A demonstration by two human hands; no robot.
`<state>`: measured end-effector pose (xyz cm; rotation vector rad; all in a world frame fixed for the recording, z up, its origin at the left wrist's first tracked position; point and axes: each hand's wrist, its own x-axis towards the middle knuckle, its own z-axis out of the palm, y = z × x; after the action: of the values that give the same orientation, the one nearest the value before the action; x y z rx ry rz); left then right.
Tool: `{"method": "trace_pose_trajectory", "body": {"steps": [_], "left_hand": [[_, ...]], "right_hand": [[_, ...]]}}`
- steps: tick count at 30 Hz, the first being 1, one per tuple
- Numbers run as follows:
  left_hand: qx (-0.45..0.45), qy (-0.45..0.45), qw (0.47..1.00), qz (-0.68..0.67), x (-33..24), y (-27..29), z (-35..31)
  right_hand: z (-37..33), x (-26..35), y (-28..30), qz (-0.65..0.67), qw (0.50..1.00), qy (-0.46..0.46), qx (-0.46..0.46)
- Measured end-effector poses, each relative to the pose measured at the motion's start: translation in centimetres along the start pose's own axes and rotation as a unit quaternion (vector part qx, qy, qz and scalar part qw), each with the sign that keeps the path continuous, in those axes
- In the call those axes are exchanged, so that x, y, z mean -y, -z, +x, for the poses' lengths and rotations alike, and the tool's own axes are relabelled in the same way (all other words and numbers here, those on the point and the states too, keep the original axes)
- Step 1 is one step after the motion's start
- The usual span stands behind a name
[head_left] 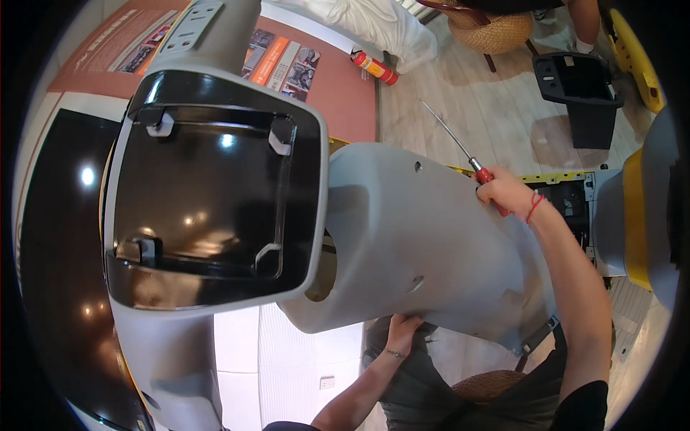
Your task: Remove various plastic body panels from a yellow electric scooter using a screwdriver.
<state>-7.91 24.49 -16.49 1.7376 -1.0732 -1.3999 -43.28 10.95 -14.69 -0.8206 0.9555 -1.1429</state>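
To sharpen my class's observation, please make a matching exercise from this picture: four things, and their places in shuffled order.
Things:
1. screwdriver
2. left hand
3. fire extinguisher
4. red cord

Places:
A. around the right wrist
B. at the grey panel's lower edge
C. in the right hand
D. near the white draped form

Pairs: 1-C; 2-B; 3-D; 4-A

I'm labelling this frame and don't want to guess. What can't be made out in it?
All in the head view:
Left hand: some fingertips, hidden at the lower edge of the grey panel.
Screwdriver: middle of its handle, covered by the right hand; its tip's shape, too small to tell.
Another person: head and most of the body, cut off by the top edge.
Woven seat: its sides, covered by the wearer's legs.
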Motion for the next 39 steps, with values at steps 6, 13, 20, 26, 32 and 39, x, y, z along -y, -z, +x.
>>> {"method": "trace_pose_trajectory", "body": {"steps": [6, 13, 20, 26, 32, 39], "left_hand": [[-0.016, -0.035, 0.995, 0.092, 0.3, 0.2, -3.6], [0.022, 0.031, 0.999, -0.026, 0.7, -1.1, -8.6], [0.070, 0.125, 0.980, -0.135, 2.4, -1.6, -14.5], [0.104, 0.200, 0.952, -0.205, 2.3, 0.5, -18.2], [0.105, 0.240, 0.918, -0.297, 1.6, 6.3, -20.2], [0.094, 0.270, 0.867, -0.408, 1.7, 16.3, -21.8]], "right_hand": [[-4.7, 0.8, -1.5, -0.013, 0.994, 0.018, 0.104], [-11.9, -0.7, -8.0, -0.067, 0.985, 0.117, 0.109], [-19.6, -4.6, -13.5, -0.075, 0.976, 0.200, -0.035], [-23.4, -11.4, -15.1, 0.010, 0.989, 0.112, -0.094], [-25.9, -14.9, -15.8, -0.048, 0.982, 0.157, -0.098], [-27.5, -14.6, -15.1, -0.029, 0.989, 0.101, -0.106]]}}
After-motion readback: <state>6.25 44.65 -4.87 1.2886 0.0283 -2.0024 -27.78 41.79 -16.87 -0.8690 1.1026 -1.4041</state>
